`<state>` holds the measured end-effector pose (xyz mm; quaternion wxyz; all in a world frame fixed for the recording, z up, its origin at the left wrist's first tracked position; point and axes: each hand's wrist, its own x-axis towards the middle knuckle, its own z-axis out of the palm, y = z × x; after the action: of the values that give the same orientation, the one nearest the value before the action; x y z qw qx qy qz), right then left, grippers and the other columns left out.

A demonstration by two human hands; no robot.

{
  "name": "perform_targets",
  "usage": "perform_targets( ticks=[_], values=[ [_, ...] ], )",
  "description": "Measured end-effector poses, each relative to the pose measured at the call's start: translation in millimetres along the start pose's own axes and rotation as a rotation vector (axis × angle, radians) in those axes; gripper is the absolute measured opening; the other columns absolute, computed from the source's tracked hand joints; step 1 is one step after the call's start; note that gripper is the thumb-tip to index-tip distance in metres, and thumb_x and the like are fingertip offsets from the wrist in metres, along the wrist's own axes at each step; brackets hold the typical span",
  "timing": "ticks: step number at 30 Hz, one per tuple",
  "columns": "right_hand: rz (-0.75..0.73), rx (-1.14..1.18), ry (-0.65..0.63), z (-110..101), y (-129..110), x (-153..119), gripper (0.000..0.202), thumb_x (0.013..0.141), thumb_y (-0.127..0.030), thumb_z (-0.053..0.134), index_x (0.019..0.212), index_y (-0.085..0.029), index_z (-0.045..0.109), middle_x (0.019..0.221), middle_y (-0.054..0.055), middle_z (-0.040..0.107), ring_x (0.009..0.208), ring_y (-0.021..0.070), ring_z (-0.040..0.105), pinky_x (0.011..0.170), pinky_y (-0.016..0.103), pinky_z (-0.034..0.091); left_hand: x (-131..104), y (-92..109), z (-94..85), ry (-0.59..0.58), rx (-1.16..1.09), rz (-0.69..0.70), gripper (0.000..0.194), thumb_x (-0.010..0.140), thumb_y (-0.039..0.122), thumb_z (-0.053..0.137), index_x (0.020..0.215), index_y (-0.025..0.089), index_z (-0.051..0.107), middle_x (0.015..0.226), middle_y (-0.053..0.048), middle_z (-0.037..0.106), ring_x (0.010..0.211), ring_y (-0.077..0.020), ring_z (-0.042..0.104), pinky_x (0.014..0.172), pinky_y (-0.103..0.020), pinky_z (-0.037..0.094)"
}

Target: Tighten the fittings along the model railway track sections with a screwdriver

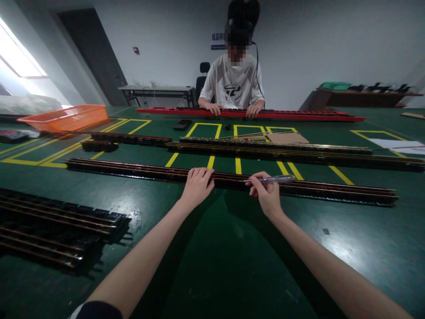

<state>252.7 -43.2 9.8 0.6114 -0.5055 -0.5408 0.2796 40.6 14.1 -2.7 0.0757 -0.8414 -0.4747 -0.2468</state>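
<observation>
Fingers of right hand (267, 195) pinch a pen-like tool (275, 179) (seemingly a screwdriver) over the rail (133, 170); left hand (196, 186) lies flat.

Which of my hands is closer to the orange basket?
Left. Your left hand rests on the long rail, on the orange basket's side; your right hand, holding a screwdriver, is farther.

A long dark rail (133, 170) with copper-coloured strips along its length lies flat across the green bench (212, 266), running from the left to the far right, slightly slanted in the view; the left hand (196, 186) rests palm-down on its middle, fingers spread over the top; just to the right, the right hand (267, 195) pinches a slim screwdriver (275, 179) (clear handle, held nearly level) whose tip meets the rail's upper edge.
</observation>
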Motion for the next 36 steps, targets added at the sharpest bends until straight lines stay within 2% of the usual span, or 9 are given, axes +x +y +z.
perform_targets(
  ticks=[10, 21, 36],
  values=[
    [-0.007, -0.012, -0.009, -0.5, 1.1, 0.2, 0.022, 0.082, -0.04, 0.061, 0.077, -0.019, 0.059, 0.067, 0.003, 0.066, 0.047, 0.0105, 0.054, 0.043, 0.023, 0.04, 0.5, -0.6, 1.0, 0.004, 0.001, -0.004, 0.032, 0.093, 0.024, 0.045, 0.12, 0.017, 0.059, 0.117, -0.01, 0.065, 0.112, -0.0252, 0.056, 0.101, -0.045, 0.04],
    [-0.005, -0.036, 0.008, 0.1, -0.1, 0.4, 0.019, 0.081, -0.036, 0.061, 0.076, -0.019, 0.058, 0.065, 0.003, 0.067, 0.045, 0.0103, 0.054, 0.042, 0.022, 0.04, 1.1, 1.9, 1.1, 0.025, 0.03, -0.003, 0.031, 0.091, 0.024, 0.045, 0.117, 0.017, 0.061, 0.115, -0.01, 0.066, 0.11, -0.0263, 0.056, 0.1, -0.045, 0.039],
    [-0.013, -0.062, 0.014, -0.8, 0.6, -1.1, 0.019, 0.084, -0.036, 0.06, 0.078, -0.018, 0.059, 0.067, 0.003, 0.067, 0.046, 0.0104, 0.054, 0.044, 0.023, 0.04, 2.8, 17.5, -3.8, 0.021, 0.012, 0.039, 0.042, 0.086, 0.004, 0.039, 0.12, 0.017, 0.061, 0.12, -0.008, 0.066, 0.117, -0.0228, 0.057, 0.112, -0.047, 0.034]
  ],
)
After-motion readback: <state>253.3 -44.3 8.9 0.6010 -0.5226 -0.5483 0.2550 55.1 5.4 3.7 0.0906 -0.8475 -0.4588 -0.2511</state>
